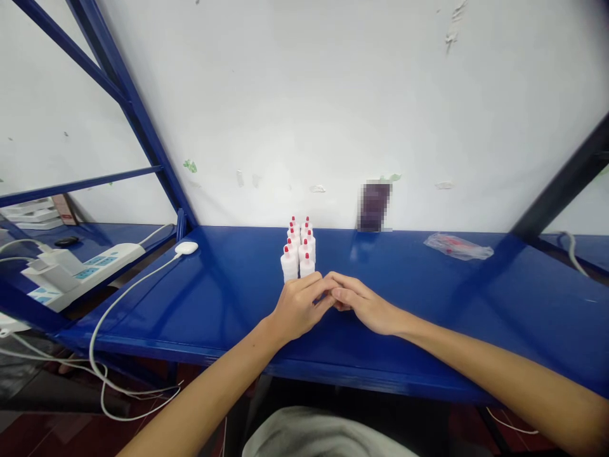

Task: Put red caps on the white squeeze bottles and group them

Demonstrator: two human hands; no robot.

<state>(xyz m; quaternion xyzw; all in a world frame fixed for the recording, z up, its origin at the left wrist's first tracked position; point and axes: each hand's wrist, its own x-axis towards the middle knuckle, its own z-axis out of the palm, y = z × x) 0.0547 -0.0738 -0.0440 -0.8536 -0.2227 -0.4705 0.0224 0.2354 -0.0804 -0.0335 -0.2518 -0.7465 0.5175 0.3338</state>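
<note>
Several white squeeze bottles (307, 264) with red-tipped nozzles stand upright in two close rows on the blue table. Just in front of the nearest bottles, my left hand (301, 304) has its fingers curled and pressed against those of my right hand (368, 308). Both hands are closed and meet above the tabletop. Whatever may be between the fingertips is hidden by the fingers themselves. The left wrist lies close to the front of the bottle rows, while the right hand is to the right of them.
On the blue table (228, 273), a clear plastic bag (459, 246) with something red in it lies at the right. A blurred dark rectangle (374, 206) leans by the wall. At the left are a white adapter (186, 248) with its cable and a power strip (95, 270). Blue frame posts flank the table.
</note>
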